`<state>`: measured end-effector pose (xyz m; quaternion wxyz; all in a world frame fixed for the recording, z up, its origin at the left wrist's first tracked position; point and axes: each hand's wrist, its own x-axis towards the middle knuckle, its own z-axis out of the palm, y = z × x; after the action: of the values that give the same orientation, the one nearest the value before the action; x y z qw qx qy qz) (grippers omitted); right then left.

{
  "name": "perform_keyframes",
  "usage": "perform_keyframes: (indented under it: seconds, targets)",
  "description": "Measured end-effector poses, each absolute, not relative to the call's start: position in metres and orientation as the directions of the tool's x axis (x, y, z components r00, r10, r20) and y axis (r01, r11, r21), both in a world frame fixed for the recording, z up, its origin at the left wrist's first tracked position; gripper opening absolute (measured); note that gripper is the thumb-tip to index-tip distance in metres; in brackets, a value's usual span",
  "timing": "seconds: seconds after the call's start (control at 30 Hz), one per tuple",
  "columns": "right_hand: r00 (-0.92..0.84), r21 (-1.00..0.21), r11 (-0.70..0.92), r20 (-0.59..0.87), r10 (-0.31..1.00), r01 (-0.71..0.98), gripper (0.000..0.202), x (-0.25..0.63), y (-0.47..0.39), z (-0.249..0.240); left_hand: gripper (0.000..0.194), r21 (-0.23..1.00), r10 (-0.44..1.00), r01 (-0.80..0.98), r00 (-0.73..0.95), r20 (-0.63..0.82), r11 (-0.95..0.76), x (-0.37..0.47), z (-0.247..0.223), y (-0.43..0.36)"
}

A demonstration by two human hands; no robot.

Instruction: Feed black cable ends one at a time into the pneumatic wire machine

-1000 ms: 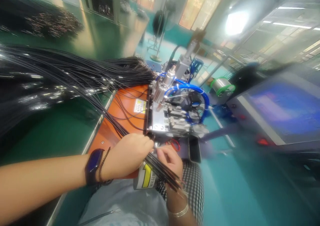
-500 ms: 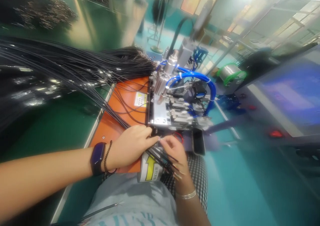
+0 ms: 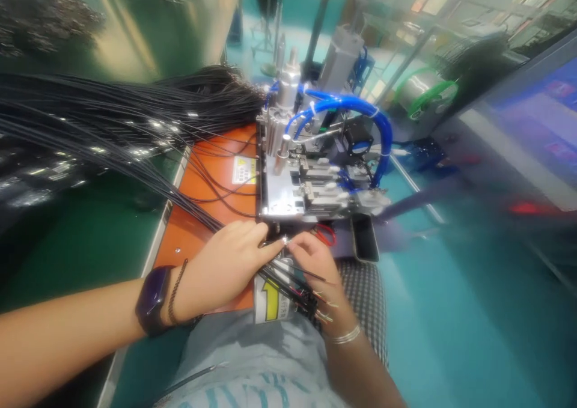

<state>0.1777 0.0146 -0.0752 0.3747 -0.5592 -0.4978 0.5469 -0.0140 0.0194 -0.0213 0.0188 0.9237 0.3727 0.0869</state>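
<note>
My left hand (image 3: 225,264) is closed over a bundle of thin black cables (image 3: 192,207), which runs in from the far left and comes out under the fingers. The cable ends (image 3: 306,300) fan out below my right wrist, their thin coloured wires bare of the black jacket. My right hand (image 3: 315,255) pinches a small wire end (image 3: 287,240) close to my left fingertips. Which cable that wire belongs to is hard to see. Just beyond both hands stands a metal machine (image 3: 283,185) with clamps and a cylinder.
Blue air hoses (image 3: 351,103) arch over the machine. A phone (image 3: 365,238) lies right of my hands. A green-rimmed solder-like wire spool (image 3: 426,92) and a blurred screen (image 3: 541,113) stand right. A large heap of black cables (image 3: 135,104) covers the left of the orange table (image 3: 180,234).
The camera view has shifted, so the machine sits a little further left and higher. Both hands stay together at the wire end, with little movement between them.
</note>
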Motion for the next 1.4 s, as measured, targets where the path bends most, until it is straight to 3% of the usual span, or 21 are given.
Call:
perform_keyframes:
  seconds: [0.23,0.47,0.57,0.67,0.73,0.8,0.9,1.03,1.2,1.4]
  targets:
    - [-0.061,-0.970,-0.151,-0.166,0.984,0.192,0.015,0.178,0.013,-0.072,0.043,0.106,0.674,0.668,0.711,0.201,-0.737,-0.016,-0.027,0.020]
    - [-0.038,-0.856,0.297,0.311,0.950,0.424,0.017,0.171,0.003,-0.056,0.048,0.115,0.592,0.590,0.741,0.315,-0.799,-0.021,-0.026,0.010]
    - [-0.206,-0.770,0.401,0.344,0.916,0.496,0.019,0.177,0.008,-0.048,0.047,0.099,0.557,0.555,0.775,0.300,-0.826,-0.021,-0.025,0.013]
    - [-0.436,-0.691,0.484,0.264,0.860,0.536,0.020,0.187,0.016,-0.044,0.042,0.077,0.547,0.547,0.796,0.260,-0.833,-0.021,-0.025,0.018]
    - [-0.417,-0.708,0.431,0.209,0.884,0.560,0.020,0.190,0.019,-0.046,0.039,0.069,0.569,0.571,0.785,0.245,-0.818,-0.021,-0.026,0.021]
    - [-0.304,-0.790,0.276,0.119,0.945,0.548,0.020,0.189,0.020,-0.051,0.037,0.064,0.600,0.605,0.762,0.242,-0.794,-0.020,-0.027,0.023]
    - [-0.203,-0.919,-0.003,-0.091,0.975,0.395,0.018,0.186,0.017,-0.060,0.037,0.063,0.623,0.628,0.747,0.231,-0.776,-0.018,-0.028,0.024]
    - [-0.213,-0.953,-0.244,-0.280,0.936,0.180,0.017,0.183,0.015,-0.063,0.036,0.064,0.628,0.631,0.748,0.215,-0.773,-0.017,-0.029,0.025]
    - [-0.159,-0.955,-0.288,-0.295,0.942,0.070,0.014,0.180,0.015,-0.062,0.038,0.061,0.636,0.638,0.747,0.193,-0.768,-0.018,-0.031,0.026]
    - [-0.079,-0.957,-0.271,-0.280,0.957,0.108,0.013,0.178,0.017,-0.066,0.038,0.043,0.636,0.640,0.750,0.181,-0.767,-0.019,-0.032,0.027]
